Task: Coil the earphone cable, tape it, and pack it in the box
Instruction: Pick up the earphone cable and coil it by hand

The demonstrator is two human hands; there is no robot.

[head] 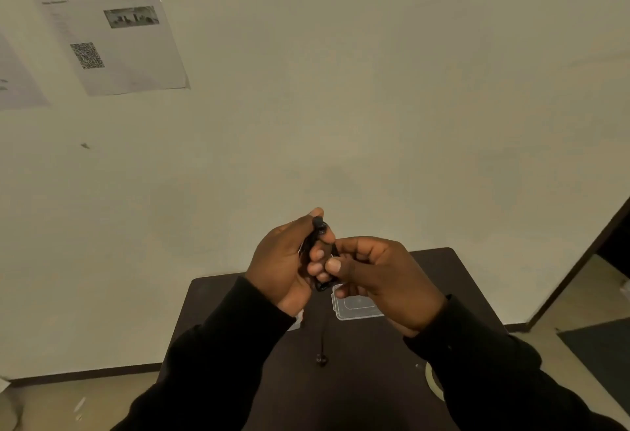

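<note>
Black and thin, the earphone cable (318, 236) is gathered into a small bundle between the two hands, held up in front of a pale wall and above a dark table (238, 311); only the head view is given, so all of this rests on it. The left hand (283, 267) is curled nearly shut around the bundle, thumb on the near side and fingertips folded over the loops, with a dark end of the cable poking out at the top by the forefinger; the right hand (378, 280) is also mostly closed, its thumb and forefinger pinched at the bundle's right edge, seemingly on a strand, though exactly what they grip is hidden by the fingers. One loose tail hangs straight down from the left hand, ending in an earbud (320, 359) that is just above or touching the table; I cannot tell which. A clear plastic box (354, 308) lies on the table below the right hand, partly covered by it; a roll of tape (433, 381) peeks out by the right sleeve.

By my judgement the coiling is nearly done, with taping and packing not yet begun. The cable should be very light, limp and springy, apt to unwind if the pinch slackens; best held across the middle of the loops, not by the earbuds or the joints, which look the fragile parts.
</note>
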